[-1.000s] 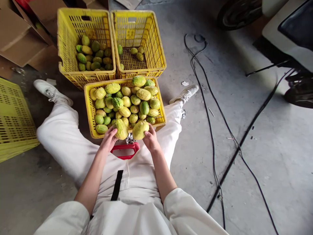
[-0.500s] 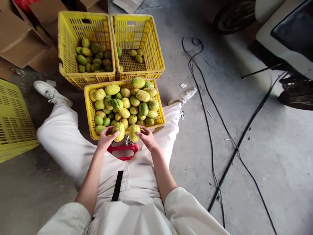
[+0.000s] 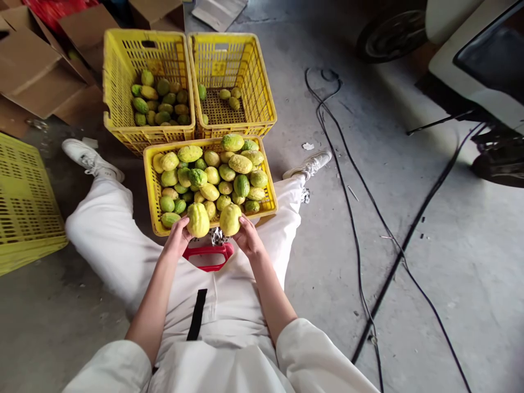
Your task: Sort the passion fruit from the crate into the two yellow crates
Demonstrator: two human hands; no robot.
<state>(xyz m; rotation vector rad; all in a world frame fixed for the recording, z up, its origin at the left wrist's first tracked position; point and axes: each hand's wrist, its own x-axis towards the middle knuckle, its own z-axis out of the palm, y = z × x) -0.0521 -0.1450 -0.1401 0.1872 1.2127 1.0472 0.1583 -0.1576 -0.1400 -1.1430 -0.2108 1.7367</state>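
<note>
My left hand (image 3: 178, 236) is closed on a lumpy yellow-green fruit (image 3: 198, 220), its fingers on the fruit's left side. A similar, rounder yellow fruit (image 3: 230, 220) is in my right hand (image 3: 246, 234), gripped from the right. Both fruits are held side by side with a small gap, over the near edge of a shallow yellow crate (image 3: 153, 210). Many oval fruits, green to yellow, are heaped in that crate, such as a green-striped fruit (image 3: 241, 185). Below my hands, between my thighs, is a red plastic handle (image 3: 209, 250).
Behind stand two deep yellow crates: the left crate (image 3: 118, 82) holds many fruits, the right crate (image 3: 262, 82) several. Another yellow crate (image 3: 24, 191) is at far left, near cardboard boxes (image 3: 36, 71). Black cables (image 3: 388, 278) cross the floor at right, beside a parked vehicle (image 3: 470, 60).
Both fruits have turned slightly in my hands, and my fingers now sit more to their outer sides. The whole view has shifted slightly; the crates stay put.
</note>
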